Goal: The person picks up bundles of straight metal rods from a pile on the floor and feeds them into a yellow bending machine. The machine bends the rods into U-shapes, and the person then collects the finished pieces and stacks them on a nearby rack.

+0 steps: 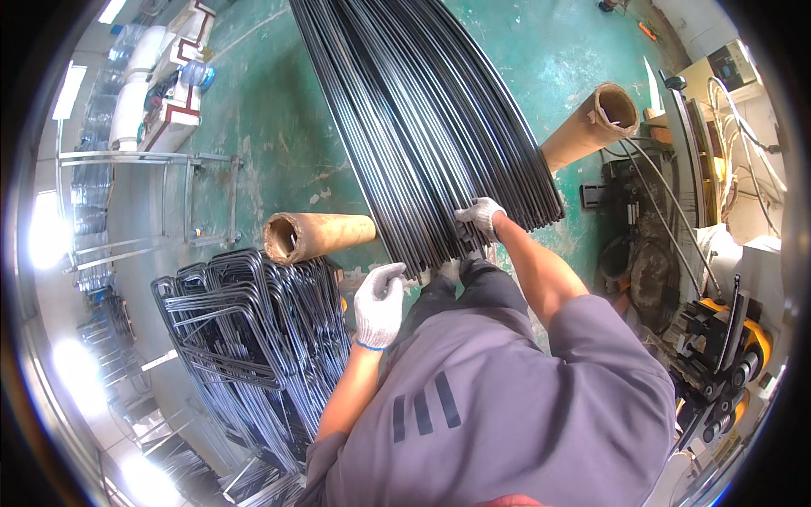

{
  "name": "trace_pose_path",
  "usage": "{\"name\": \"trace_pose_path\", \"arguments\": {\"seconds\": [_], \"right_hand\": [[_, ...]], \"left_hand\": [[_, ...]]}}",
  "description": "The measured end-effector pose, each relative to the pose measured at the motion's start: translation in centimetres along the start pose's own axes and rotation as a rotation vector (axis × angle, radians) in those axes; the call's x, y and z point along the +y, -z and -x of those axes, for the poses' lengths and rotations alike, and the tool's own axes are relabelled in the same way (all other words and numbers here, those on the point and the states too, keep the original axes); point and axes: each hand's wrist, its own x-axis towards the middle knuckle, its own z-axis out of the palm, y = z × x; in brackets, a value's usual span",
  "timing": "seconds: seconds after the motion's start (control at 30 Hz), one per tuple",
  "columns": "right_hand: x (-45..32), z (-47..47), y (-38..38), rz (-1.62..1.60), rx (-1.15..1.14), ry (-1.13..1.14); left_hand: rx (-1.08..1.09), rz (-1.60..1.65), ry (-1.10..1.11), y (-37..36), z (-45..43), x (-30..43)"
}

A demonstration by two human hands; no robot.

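Observation:
A wide layer of long, dark metal rods (405, 127) stretches away before me, its near ends level with my hands. My right hand (483, 217), in a white knit work glove, lies at the near rod ends with its fingers curled down on them; whether it grips any rod is hard to tell. My left hand (381, 303), gloved the same way, is raised just left of the rod ends, thumb and fingers apart, holding nothing. Thick cardboard tubes stick out on both sides of the rods, one at left (323, 236) and one at right (586, 130).
Bent dark metal frames (253, 329) stand stacked at my left. Beyond them is a bare metal rack (190, 196). A water bottle (197, 75) sits by boxes at the upper left. Machinery with yellow parts (722, 355) and hanging cables (744, 139) occupy the right side.

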Motion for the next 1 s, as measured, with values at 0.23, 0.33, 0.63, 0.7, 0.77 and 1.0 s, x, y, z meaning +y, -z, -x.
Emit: {"name": "trace_pose_path", "arguments": {"seconds": [0.23, 0.33, 0.63, 0.7, 0.77, 1.0], "right_hand": [[0.1, 0.6, -0.9, 0.757, 0.517, 0.171], [0.1, 0.4, -2.0, 0.841, 0.527, 0.036], [1.2, 0.2, -5.5, 0.896, 0.566, 0.017], [1.8, 0.1, -5.7, 0.897, 0.598, 0.077], [2.4, -0.5, -5.4, 0.906, 0.591, 0.064], [1.3, -1.6, -3.5, 0.945, 0.51, 0.065]], "left_hand": [[-0.046, 0.035, 0.002, 0.4, 0.0, -0.6], [-0.02, 0.025, 0.034, 0.5, 0.9, -1.2], [-0.071, -0.169, 0.061, 1.9, 2.9, -2.8], [-0.067, -0.159, 0.046, 2.0, 2.7, -2.8], [-0.079, -0.122, 0.083, 1.7, 2.4, -2.3], [-0.099, -0.131, 0.004, 1.7, 1.6, -0.6]]}}
